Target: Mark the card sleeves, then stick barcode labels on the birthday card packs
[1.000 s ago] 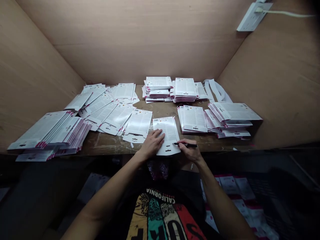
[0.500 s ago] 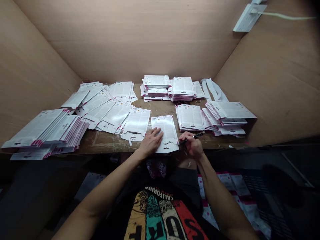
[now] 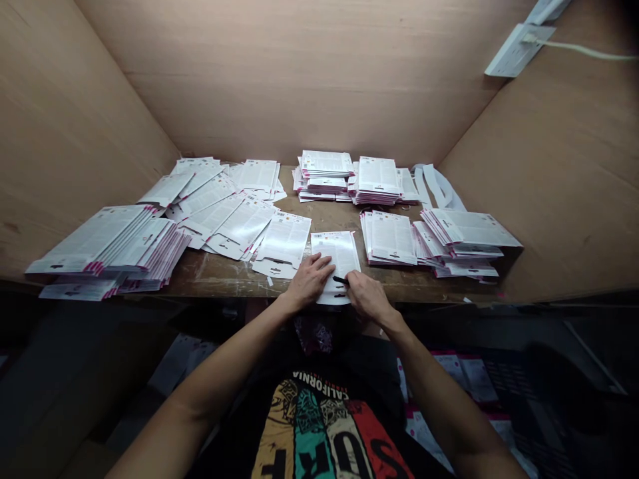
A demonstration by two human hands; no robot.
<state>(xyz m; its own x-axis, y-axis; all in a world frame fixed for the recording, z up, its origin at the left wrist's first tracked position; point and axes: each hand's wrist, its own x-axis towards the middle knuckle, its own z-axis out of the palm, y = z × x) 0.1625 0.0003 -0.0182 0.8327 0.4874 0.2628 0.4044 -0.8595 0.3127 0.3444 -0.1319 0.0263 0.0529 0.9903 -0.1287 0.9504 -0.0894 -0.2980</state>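
A white printed packet (image 3: pixel 335 250) with hanger slots at its lower flap lies flat near the table's front edge. My left hand (image 3: pixel 310 279) rests on its left side, fingers stretched out and pressing it down. My right hand (image 3: pixel 368 294) is closed around a slim black pen (image 3: pixel 341 281), held over the lower right part of the packet. The pen's dark end points left toward my left hand; its other end is hidden in my fist. Just left of my left hand lies another packet (image 3: pixel 283 236), the nearest of an overlapping row.
Piled packets (image 3: pixel 100 239) stand at the left edge. More stacks sit at the back (image 3: pixel 327 163) and right (image 3: pixel 469 229). White strips (image 3: pixel 434 186) curl in the back right corner. Wooden panels (image 3: pixel 299 73) enclose the table; a power strip (image 3: pixel 519 50) hangs on the right.
My right hand has moved left from beside the packet onto its lower right, and the pen now points across it. My left hand stays on the packet. The whole view has shifted slightly.
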